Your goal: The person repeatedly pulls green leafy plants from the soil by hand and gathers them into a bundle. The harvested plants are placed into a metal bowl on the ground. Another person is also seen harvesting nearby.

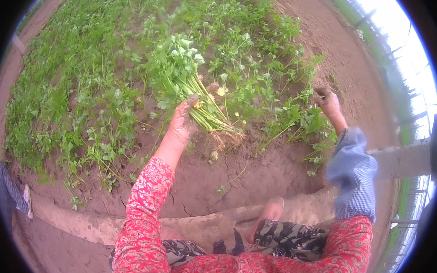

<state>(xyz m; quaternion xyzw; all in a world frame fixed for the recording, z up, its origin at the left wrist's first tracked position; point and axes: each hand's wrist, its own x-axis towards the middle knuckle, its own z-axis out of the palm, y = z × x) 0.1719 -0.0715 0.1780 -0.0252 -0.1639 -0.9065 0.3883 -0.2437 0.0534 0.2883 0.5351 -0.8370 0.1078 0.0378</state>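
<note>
A bunch of leafy green seedlings [175, 70], likely celery, lies across my left hand [182, 118], which is closed around its stems. Its pale, stringy roots [226, 136] hang toward the lower right, and a few yellowed leaves [222, 91] show among the stems. Off to the right, my right hand [329, 103] is at the edge of the planted bed, its fingers curled beside growing plants [290, 114]. Soil darkens its fingertips. Whether anything is between those fingers is not clear.
Dense seedlings [85, 83] fill the bed ahead. Cracked bare soil [202, 183] and a low earth ridge [90, 226] lie near my feet. A dirt path [353, 65] runs along the right. At the far left, another person's leg [9, 186] and shoe [27, 200] are visible.
</note>
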